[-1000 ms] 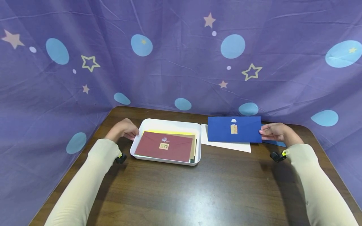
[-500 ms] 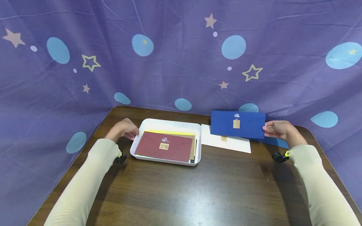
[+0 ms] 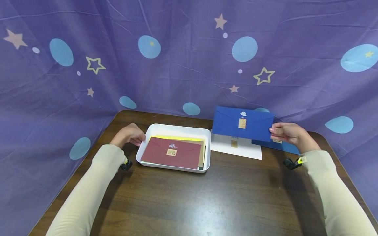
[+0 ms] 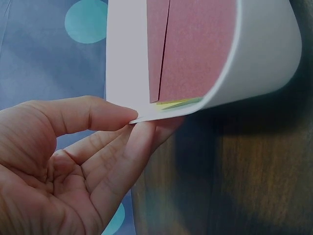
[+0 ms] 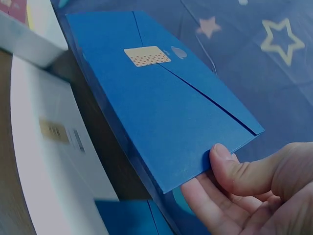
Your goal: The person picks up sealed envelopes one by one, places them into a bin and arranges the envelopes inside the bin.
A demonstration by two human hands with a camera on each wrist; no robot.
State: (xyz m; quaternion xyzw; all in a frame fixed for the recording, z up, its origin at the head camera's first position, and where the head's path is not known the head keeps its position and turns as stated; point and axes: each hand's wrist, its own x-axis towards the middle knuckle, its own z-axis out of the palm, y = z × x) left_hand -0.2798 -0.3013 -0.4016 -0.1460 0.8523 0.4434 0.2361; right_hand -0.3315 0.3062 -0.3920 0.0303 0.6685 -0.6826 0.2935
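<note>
My left hand (image 3: 132,134) pinches the left rim of a white tray (image 3: 183,130), thumb above the edge and fingers below, as the left wrist view shows. On top inside the tray lies a dark red envelope (image 3: 171,155) with a small sticker. Yellow and tan sheets peek out beneath it. My right hand (image 3: 287,133) pinches the right end of a blue envelope (image 3: 230,123), which hangs tilted above the table. Its flap bears a dotted sticker (image 5: 146,56). Below it lie a white envelope (image 3: 236,150) and another blue envelope (image 3: 284,148), both partly covered.
The brown wooden table (image 3: 177,200) runs back to a purple curtain (image 3: 189,65) printed with stars and blue ovals. The white envelope's left end lies close against the tray's right side.
The blue envelope in my right hand has risen, going slightly right and then back left. More of the white envelope and the lower blue one shows. My left hand stays on the tray.
</note>
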